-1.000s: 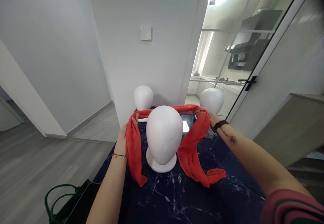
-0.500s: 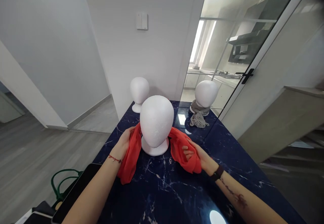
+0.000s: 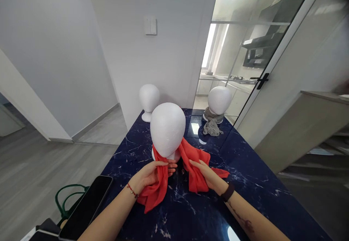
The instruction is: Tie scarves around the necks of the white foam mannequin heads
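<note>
A white foam mannequin head (image 3: 167,129) stands upright on the dark blue marbled table (image 3: 185,215), with a red scarf (image 3: 196,177) passing behind its neck and both ends hanging to the front. Below the chin, my left hand (image 3: 155,172) grips the left part of the scarf between thumb and fingers, its fingertips pointing right. My right hand (image 3: 204,172) holds the other part, right of the head's base; some of its fingers are hidden by the cloth. The scarf's ends spread loosely over the tabletop.
Behind stand a bare white foam head (image 3: 149,97) at left and another foam head (image 3: 219,100) at right wearing a grey scarf (image 3: 213,124). A black tablet-like device (image 3: 88,204) and a green-handled bag (image 3: 61,203) lie at the lower left. A glass door (image 3: 245,52) borders the right.
Both hands have brought the scarf inward and closer to the head's front. My left hand moved right and down, under the chin; my right hand moved slightly left.
</note>
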Tool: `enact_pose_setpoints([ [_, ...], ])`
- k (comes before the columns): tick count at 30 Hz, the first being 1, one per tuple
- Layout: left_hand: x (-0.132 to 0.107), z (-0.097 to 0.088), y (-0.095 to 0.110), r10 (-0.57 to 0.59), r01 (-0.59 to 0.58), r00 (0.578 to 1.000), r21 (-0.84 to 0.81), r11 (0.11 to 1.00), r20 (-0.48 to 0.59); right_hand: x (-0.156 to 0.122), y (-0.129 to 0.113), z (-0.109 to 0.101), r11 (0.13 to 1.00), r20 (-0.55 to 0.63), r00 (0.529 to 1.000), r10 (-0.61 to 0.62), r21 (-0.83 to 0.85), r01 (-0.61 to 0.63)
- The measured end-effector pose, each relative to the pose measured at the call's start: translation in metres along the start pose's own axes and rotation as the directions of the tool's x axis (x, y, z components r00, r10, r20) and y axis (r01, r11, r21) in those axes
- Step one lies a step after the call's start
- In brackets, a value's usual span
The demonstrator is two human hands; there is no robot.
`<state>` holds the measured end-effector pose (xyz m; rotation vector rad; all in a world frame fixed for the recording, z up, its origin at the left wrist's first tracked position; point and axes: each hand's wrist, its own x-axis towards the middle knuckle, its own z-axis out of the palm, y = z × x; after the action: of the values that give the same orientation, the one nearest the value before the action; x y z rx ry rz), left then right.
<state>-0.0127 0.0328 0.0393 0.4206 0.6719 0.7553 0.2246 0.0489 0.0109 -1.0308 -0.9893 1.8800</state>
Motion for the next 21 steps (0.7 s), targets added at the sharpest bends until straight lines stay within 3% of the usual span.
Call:
enact_pose_setpoints([
  [2,0.01,-0.004,-0.004,0.05,-0.05,0.999,0.002,0.999,0.019,-0.006,0.002,0.008,0.989,-0.041,0.997,-0.06,-0.135,0.054],
  [4,0.019,-0.01,-0.009,0.126,-0.126,0.992,-0.032,0.992,0.009,-0.011,0.005,0.015,0.913,-0.007,0.98,-0.201,-0.364,0.185],
  [6,0.025,-0.014,-0.013,0.169,-0.169,0.986,-0.078,0.983,0.004,-0.016,0.009,0.023,0.75,0.036,0.953,-0.301,-0.608,0.261],
  [9,0.031,-0.015,-0.019,0.21,-0.21,0.978,-0.125,0.97,-0.009,-0.027,0.018,0.038,0.477,0.067,0.953,-0.294,-0.854,0.207],
  [12,0.034,-0.013,-0.026,0.247,-0.258,0.964,-0.121,0.959,-0.095,-0.044,0.028,0.055,0.303,0.119,0.966,-0.228,-0.935,0.187],
  [17,0.038,-0.01,-0.036,0.277,-0.298,0.937,-0.076,0.951,-0.214,-0.072,0.04,0.085,0.147,0.281,0.95,-0.137,-0.943,0.3],
  [19,0.038,-0.008,-0.037,0.3,-0.315,0.926,-0.03,0.949,-0.231,-0.079,0.04,0.096,0.113,0.312,0.946,-0.092,-0.94,0.321],
  [21,0.036,-0.007,-0.037,0.267,-0.277,0.942,-0.02,0.961,-0.203,-0.082,0.037,0.105,0.155,0.316,0.947,-0.053,-0.934,0.32],
])
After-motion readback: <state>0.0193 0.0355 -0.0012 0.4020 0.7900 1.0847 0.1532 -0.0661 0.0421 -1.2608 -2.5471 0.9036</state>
